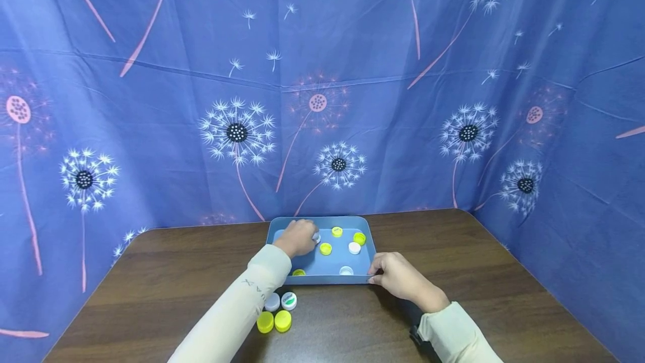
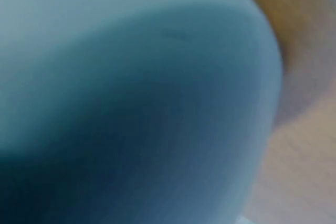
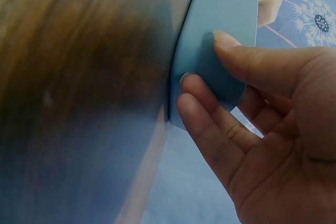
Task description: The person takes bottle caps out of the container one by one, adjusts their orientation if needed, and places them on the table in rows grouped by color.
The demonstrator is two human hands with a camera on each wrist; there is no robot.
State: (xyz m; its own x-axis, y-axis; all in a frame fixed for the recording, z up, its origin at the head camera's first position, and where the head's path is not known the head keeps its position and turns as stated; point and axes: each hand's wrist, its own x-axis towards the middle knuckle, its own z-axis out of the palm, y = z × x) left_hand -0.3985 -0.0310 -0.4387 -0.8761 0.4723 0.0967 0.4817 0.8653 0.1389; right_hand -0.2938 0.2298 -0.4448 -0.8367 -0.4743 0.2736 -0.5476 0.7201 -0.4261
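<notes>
A shallow blue tray (image 1: 330, 279) lies on the wooden table with several bottle caps inside. My left hand (image 1: 297, 238) reaches over its left side, palm down, fingertips pinching a white bottle cap (image 1: 316, 238) that they partly cover. Blurred blue surface fills most of the left wrist view, and no fingers show there. At the near right corner my right hand (image 1: 398, 276) grips the tray; in the right wrist view its thumb (image 3: 236, 59) presses the outer wall (image 3: 220, 3) and other fingers bend around the corner.
Inside the tray lie yellow caps (image 1: 325, 249) and white caps (image 1: 354, 247). In front of it, beside the left forearm, two yellow caps (image 1: 283, 321) sit below two whitish caps (image 1: 289, 301), one with a green mark. Blue dandelion-print cloth (image 1: 383, 128) hangs behind the table (image 1: 201, 273).
</notes>
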